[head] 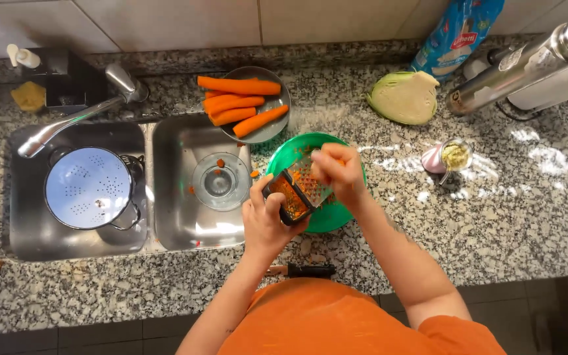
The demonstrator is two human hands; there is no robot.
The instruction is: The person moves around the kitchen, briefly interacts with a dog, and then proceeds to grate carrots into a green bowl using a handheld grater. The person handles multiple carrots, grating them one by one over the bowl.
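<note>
Left hand (265, 220) clamped on grater (295, 191), tilted over green bowl (329, 217) to catch shreds; right hand (338, 172) pinches carrot stub against it.

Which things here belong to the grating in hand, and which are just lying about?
In use: left hand holding the grater; right hand rubbing on it; green bowl beneath; plate of carrots.

Lying about: cabbage half, colander, knife, blue bag, small jar.

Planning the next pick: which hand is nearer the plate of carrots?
Left. The left hand sits just below the plate of carrots; the right hand lies farther right, over the green bowl.
</note>
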